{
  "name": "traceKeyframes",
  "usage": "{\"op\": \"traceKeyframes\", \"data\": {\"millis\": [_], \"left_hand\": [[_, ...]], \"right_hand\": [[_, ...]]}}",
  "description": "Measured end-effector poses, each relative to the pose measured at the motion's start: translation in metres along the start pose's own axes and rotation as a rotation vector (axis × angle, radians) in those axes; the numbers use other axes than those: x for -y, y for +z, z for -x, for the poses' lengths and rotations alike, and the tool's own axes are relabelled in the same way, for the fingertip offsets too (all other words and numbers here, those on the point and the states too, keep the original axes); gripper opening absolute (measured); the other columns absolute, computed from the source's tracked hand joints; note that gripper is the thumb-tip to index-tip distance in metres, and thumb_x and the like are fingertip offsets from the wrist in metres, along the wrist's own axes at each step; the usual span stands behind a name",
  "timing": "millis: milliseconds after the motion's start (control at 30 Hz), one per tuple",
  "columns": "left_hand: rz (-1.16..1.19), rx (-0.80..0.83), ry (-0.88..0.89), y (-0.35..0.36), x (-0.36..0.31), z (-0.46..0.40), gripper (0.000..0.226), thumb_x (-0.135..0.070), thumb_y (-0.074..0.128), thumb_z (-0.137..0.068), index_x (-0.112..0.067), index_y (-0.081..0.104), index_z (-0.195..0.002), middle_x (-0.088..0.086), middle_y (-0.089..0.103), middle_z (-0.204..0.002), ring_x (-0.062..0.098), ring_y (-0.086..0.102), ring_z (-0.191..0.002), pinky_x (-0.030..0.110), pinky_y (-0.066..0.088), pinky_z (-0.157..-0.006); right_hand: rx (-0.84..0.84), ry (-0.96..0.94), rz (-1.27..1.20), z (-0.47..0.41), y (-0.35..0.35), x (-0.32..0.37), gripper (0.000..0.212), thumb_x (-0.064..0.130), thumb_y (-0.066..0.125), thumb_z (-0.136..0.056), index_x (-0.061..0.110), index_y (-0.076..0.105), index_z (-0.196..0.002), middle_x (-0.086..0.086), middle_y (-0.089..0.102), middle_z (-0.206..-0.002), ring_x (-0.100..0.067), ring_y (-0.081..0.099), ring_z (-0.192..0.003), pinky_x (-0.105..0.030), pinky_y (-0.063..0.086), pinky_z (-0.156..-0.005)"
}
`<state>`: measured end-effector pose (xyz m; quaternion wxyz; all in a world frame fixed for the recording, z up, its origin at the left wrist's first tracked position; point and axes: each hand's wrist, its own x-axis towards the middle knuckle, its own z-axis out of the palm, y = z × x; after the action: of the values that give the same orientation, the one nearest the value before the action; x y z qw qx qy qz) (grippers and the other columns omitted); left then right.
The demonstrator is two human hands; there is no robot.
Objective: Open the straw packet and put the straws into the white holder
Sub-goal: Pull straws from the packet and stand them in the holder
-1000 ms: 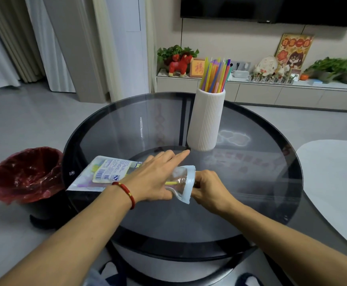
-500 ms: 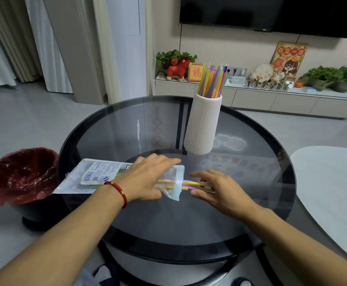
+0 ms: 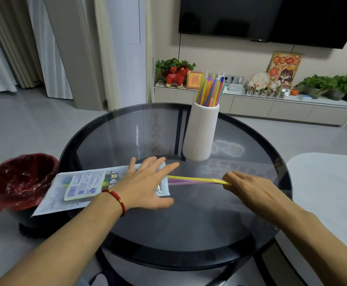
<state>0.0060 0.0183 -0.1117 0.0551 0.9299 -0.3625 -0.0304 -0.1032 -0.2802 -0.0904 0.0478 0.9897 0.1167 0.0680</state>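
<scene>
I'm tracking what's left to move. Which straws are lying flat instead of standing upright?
The yellow and purple straws pinched by the right hand, half out of the packet. The others stand in the white holder.

Glossy glass table (image 3: 240,213), ribbed matt white holder (image 3: 200,133), shiny plastic packet (image 3: 65,195).

A home living room: wall television (image 3: 271,17), low media cabinet (image 3: 251,108), houseplants (image 3: 174,66), curtains (image 3: 13,42).
</scene>
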Motion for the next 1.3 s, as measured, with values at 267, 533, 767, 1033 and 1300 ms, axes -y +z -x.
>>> {"op": "traceKeyframes", "data": {"millis": [267, 533, 767, 1033, 1300], "left_hand": [[0.061, -0.098, 0.027, 0.011, -0.032, -0.019, 0.022, -0.046, 0.029, -0.105, -0.028, 0.039, -0.098, -0.009, 0.043, -0.107, 0.019, 0.040, -0.116, 0.054, 0.029, -0.110], [0.133, -0.129, 0.125, 0.015, -0.058, -0.020, 0.027, -0.047, 0.033, -0.103, -0.027, 0.051, -0.106, -0.006, 0.053, -0.106, 0.018, 0.045, -0.114, 0.046, 0.032, -0.105], [0.072, -0.155, 0.034, 0.026, -0.039, -0.010, 0.053, -0.055, 0.040, -0.099, -0.027, 0.039, -0.143, -0.005, 0.043, -0.139, 0.018, 0.035, -0.134, 0.043, 0.031, -0.111], [0.111, -0.135, 0.055, 0.031, -0.035, -0.010, 0.048, -0.045, 0.040, -0.101, -0.024, 0.041, -0.144, -0.003, 0.044, -0.139, 0.018, 0.035, -0.134, 0.037, 0.030, -0.112], [0.119, -0.133, 0.049, 0.032, -0.036, -0.014, 0.047, -0.045, 0.039, -0.101, -0.024, 0.041, -0.143, -0.001, 0.044, -0.139, 0.020, 0.035, -0.133, 0.039, 0.031, -0.111]], "right_hand": [[-0.547, 0.423, -0.719, 0.011, -0.021, -0.013, 0.067, 0.048, 0.083, -0.076, 0.027, 0.056, -0.134, 0.008, 0.069, -0.099, -0.009, 0.067, -0.068, -0.022, 0.054, -0.059], [-0.285, 0.417, -1.468, -0.029, 0.005, 0.079, 0.028, 0.026, 0.062, -0.103, -0.001, 0.069, -0.101, -0.004, 0.062, -0.063, -0.016, 0.058, -0.058, -0.031, 0.050, -0.059], [-0.663, 0.369, -0.839, -0.032, -0.041, 0.034, 0.034, 0.021, 0.057, -0.103, 0.016, 0.071, -0.072, -0.001, 0.067, -0.055, -0.009, 0.062, -0.046, -0.020, 0.051, -0.050], [-0.266, 0.367, -0.641, -0.039, -0.001, 0.033, 0.032, 0.019, 0.063, -0.102, -0.004, 0.067, -0.082, -0.019, 0.069, -0.072, -0.036, 0.067, -0.065, -0.053, 0.059, -0.070], [-0.467, 0.482, -0.838, -0.052, -0.020, 0.025, 0.030, 0.023, 0.064, -0.099, 0.014, 0.074, -0.073, -0.004, 0.071, -0.055, -0.013, 0.068, -0.047, -0.027, 0.058, -0.058]]}}
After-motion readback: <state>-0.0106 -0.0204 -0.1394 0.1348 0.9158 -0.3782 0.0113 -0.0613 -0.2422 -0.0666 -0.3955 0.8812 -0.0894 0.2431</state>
